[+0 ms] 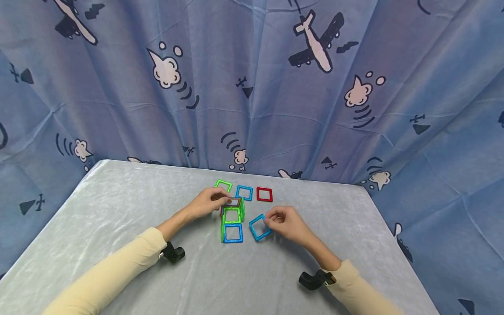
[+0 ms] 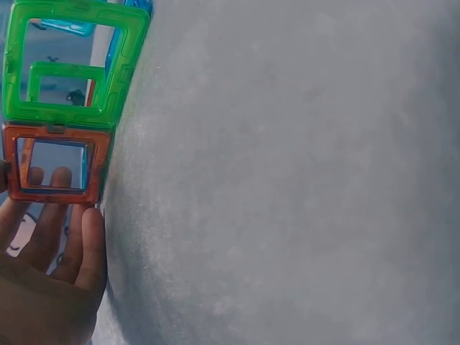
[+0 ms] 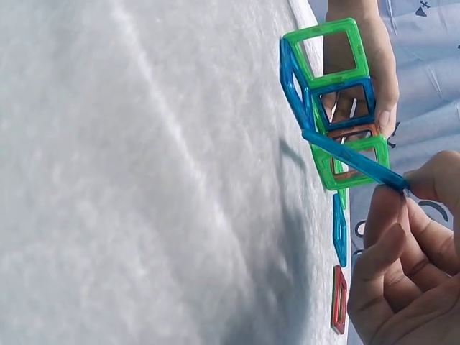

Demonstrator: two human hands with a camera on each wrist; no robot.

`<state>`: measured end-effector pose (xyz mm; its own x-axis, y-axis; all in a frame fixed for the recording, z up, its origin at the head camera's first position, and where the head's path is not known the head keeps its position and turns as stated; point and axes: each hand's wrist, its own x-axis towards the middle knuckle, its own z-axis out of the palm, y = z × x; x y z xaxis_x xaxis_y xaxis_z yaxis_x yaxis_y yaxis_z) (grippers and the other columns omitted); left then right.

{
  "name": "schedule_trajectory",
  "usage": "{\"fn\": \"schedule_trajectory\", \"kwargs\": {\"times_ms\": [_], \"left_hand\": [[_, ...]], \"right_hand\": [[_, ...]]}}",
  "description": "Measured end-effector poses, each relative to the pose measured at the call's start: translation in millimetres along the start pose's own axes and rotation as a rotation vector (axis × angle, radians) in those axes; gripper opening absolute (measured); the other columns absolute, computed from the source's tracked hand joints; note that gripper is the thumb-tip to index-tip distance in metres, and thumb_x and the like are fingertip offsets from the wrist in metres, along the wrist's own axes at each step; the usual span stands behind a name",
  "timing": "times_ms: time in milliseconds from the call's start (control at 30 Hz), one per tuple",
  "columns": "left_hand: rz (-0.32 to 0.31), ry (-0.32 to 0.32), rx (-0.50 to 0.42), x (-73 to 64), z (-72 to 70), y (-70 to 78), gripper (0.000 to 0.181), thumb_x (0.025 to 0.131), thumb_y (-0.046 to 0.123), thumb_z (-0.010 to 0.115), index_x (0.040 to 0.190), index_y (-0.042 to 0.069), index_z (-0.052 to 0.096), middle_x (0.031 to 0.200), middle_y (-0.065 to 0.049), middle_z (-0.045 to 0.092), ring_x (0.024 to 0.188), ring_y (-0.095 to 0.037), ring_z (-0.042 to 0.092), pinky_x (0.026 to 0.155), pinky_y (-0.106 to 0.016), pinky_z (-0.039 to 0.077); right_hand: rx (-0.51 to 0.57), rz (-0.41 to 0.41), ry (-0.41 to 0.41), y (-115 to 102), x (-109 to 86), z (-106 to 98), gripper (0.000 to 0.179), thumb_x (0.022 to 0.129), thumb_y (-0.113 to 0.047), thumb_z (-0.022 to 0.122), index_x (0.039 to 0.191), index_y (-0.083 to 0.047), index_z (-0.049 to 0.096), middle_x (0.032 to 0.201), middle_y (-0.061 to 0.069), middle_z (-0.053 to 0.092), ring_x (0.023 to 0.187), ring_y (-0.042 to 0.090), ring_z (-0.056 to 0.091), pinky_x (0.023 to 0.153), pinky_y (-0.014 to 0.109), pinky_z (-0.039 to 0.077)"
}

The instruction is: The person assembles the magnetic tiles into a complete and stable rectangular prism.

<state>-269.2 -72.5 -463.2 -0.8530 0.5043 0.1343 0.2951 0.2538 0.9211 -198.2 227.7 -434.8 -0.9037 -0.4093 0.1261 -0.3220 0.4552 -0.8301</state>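
Observation:
Square magnetic tiles with open middles form a small joined structure on the table. At its front lies a blue tile [image 1: 233,241], with a green tile [image 1: 232,222] behind it; more green tiles stand upright along the sides. My left hand [image 1: 206,202] grips an orange tile [image 2: 57,197] at the structure's back left, some fingers showing through its opening. Between thumb and fingertips my right hand [image 1: 289,224] pinches a light blue tile [image 3: 356,159] by one edge. That tile is tilted, just right of the structure, and overlaps it in the right wrist view.
Behind the structure lie three loose tiles: a green one [image 1: 224,182], a blue one [image 1: 251,194] and a red one [image 1: 264,201]. A pale cloth covers the table [image 1: 130,197]. A blue curtain [image 1: 252,87] with airplane prints hangs along the far edge.

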Motion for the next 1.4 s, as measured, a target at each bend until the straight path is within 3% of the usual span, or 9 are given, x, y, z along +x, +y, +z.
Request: {"fn": "schedule_trajectory", "kwargs": {"times_ms": [367,767,1067,1400], "left_hand": [[-0.004,-0.007,-0.006,-0.5,0.4,-1.0,0.021,0.103,0.009,0.056,0.114,-0.002,0.07,0.106,-0.011,0.073,0.093,-0.024,0.066,0.076,-0.045,0.055],[0.004,-0.009,-0.003,-0.8,1.9,-1.6,0.022,0.103,0.009,0.056,0.114,-0.003,0.07,0.105,-0.012,0.073,0.09,-0.023,0.065,0.075,-0.044,0.055],[0.013,-0.021,-0.018,0.1,1.0,0.1,0.023,0.104,0.008,0.055,0.115,-0.006,0.068,0.107,-0.018,0.072,0.082,-0.02,0.063,0.073,-0.043,0.054],[0.009,-0.015,-0.016,1.0,0.0,-1.8,0.022,0.104,0.01,0.055,0.115,-0.002,0.07,0.106,-0.013,0.073,0.091,-0.027,0.066,0.074,-0.041,0.054]], "right_hand": [[-0.012,0.061,0.004,-6.8,4.6,11.9,0.003,0.092,0.004,0.07,0.092,0.007,0.069,0.078,0.009,0.062,0.067,0.019,0.055,0.057,0.023,0.046],[-0.05,0.063,0.038,-8.0,10.3,23.6,0.004,0.088,-0.002,0.073,0.085,-0.001,0.07,0.073,0.002,0.063,0.063,0.014,0.056,0.055,0.025,0.047],[-0.058,0.117,0.041,-12.8,12.3,28.6,0.006,0.088,-0.003,0.073,0.083,-0.002,0.07,0.071,0.001,0.063,0.057,0.013,0.056,0.051,0.026,0.046],[0.007,0.168,0.005,-17.6,14.9,31.8,0.009,0.092,-0.008,0.075,0.089,-0.001,0.071,0.075,0.005,0.069,0.062,0.024,0.066,0.055,0.028,0.052]]}}
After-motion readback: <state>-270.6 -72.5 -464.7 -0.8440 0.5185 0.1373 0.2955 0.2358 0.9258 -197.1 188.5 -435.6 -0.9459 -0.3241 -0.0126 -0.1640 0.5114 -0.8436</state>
